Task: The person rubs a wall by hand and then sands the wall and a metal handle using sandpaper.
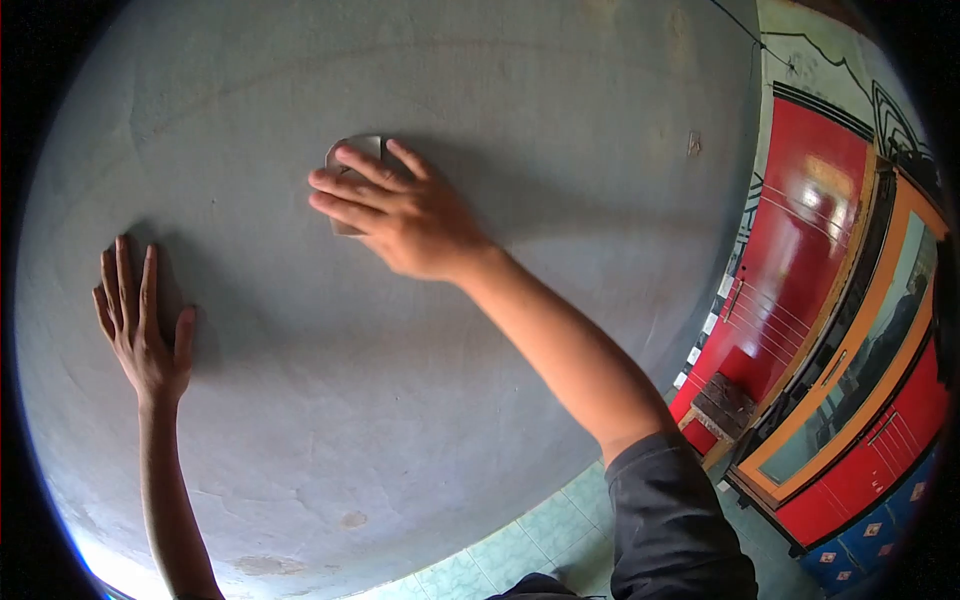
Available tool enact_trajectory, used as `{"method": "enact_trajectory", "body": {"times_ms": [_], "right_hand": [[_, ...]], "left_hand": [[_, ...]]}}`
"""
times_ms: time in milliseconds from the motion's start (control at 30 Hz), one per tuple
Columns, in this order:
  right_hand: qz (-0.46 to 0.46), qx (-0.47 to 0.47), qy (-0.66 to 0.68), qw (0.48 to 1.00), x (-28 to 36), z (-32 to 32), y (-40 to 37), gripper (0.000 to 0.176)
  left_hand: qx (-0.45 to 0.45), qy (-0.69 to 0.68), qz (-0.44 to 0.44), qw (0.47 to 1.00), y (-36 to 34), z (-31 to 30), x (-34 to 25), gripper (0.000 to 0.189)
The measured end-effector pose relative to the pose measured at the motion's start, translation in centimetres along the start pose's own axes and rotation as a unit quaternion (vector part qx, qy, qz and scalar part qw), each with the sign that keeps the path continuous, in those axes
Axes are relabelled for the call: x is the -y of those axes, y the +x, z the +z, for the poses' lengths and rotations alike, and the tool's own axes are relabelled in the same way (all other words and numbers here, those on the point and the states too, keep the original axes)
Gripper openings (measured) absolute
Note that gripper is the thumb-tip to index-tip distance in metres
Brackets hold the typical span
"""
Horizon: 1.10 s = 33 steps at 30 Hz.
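Against a grey wall (pixel 330 310), my left hand (pixel 145 325) lies flat at the left, its fingers spread upward and nothing in it. Higher up and nearer the middle, my right hand (pixel 405 205) presses a thin, pale piece of sheet (pixel 365 147) to the wall. The sheet shows above and below my fingers; the part under the fingers and palm is hidden. A dark sleeve covers my right upper arm.
At the right stand a red door (pixel 800 220), a cabinet with an orange frame and glass (pixel 860 350), and a small dark stool (pixel 722 405). Pale green floor tiles (pixel 510 555) show along the bottom. A small mark (pixel 694 143) is on the wall.
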State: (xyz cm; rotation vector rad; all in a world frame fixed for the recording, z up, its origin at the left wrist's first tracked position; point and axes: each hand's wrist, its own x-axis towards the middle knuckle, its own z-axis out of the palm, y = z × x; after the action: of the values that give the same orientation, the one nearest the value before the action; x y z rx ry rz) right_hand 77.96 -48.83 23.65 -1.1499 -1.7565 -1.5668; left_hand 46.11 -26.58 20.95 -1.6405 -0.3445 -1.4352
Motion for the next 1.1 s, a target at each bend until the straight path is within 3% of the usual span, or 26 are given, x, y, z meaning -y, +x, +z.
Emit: {"method": "enact_trajectory", "body": {"times_ms": [67, 133, 233, 267, 333, 400, 467, 567, 633, 700, 800, 867, 933, 1000, 1033, 1100], "right_hand": [[-0.017, 0.004, -0.043, 0.999, -4.3, -0.6, -1.8, 0.043], [0.106, -0.066, -0.076, 0.989, -8.2, -3.6, -4.2, 0.043], [0.175, -0.128, -0.134, 0.967, -16.0, -6.8, -8.8, 0.042], [0.224, -0.171, -0.105, 0.954, -18.4, -7.6, -10.1, 0.04], [0.403, -0.234, -0.146, 0.873, -20.7, -8.2, -10.9, 0.036], [0.266, -0.203, -0.131, 0.933, -19.5, -7.6, -10.0, 0.035], [0.057, -0.045, -0.019, 0.997, -14.9, -9.6, -7.8, 0.038], [-0.022, 0.023, -0.024, 0.999, -20.0, -12.6, -10.0, 0.044], [0.127, -0.115, -0.11, 0.979, -28.3, -14.2, -13.9, 0.038], [0.381, -0.243, -0.069, 0.89, -32.9, -16.4, -16.0, 0.037], [0.224, -0.187, -0.125, 0.948, -31.9, -15.7, -17.4, 0.038], [0.025, -0.02, 0.002, 0.999, -28.5, -17.0, -17.6, 0.036], [-0.038, 0.022, -0.06, 0.997, -30.6, -18.1, -19.5, 0.034], [0.153, -0.127, -0.084, 0.976, -35.8, -19.1, -20.4, 0.034], [0.312, -0.225, -0.037, 0.922, -36.9, -19.2, -21.0, 0.035], [0.269, -0.2, -0.078, 0.939, -36.0, -17.7, -21.2, 0.036]], "left_hand": [[0.002, -0.003, 0.006, 1.0, 0.1, -0.7, -0.6, 0.073], [0.009, -0.007, 0.01, 1.0, 0.2, -1.5, -1.3, 0.073], [0.002, -0.006, 0.006, 1.0, 0.6, -1.4, -2.7, 0.072], [0.001, -0.004, 0.005, 1.0, 0.7, -1.5, -3.3, 0.072], [0.015, 0.002, -0.028, 0.999, 1.0, -1.2, -5.6, 0.072], [0.012, 0.0, -0.044, 0.999, 1.8, -0.7, -8.2, 0.072], [0.022, -0.007, -0.038, 0.999, 4.1, -1.5, -11.3, 0.072], [0.048, -0.004, -0.023, 0.999, 7.0, -1.5, -16.7, 0.073], [0.037, -0.004, -0.006, 0.999, 8.3, -0.2, -20.2, 0.072], [0.045, -0.003, -0.018, 0.999, 9.6, -0.1, -22.6, 0.072], [0.042, -0.001, -0.055, 0.998, 11.2, 0.5, -25.8, 0.073], [0.044, 0.006, -0.062, 0.997, 12.4, 0.8, -27.2, 0.073], [0.042, 0.013, -0.064, 0.997, 12.3, 0.9, -28.0, 0.073], [0.036, 0.018, -0.055, 0.998, 12.9, 1.0, -28.1, 0.074], [0.036, 0.017, -0.056, 0.998, 13.0, 1.2, -28.3, 0.074], [0.038, 0.016, -0.052, 0.998, 13.1, 1.1, -28.1, 0.074]]}}
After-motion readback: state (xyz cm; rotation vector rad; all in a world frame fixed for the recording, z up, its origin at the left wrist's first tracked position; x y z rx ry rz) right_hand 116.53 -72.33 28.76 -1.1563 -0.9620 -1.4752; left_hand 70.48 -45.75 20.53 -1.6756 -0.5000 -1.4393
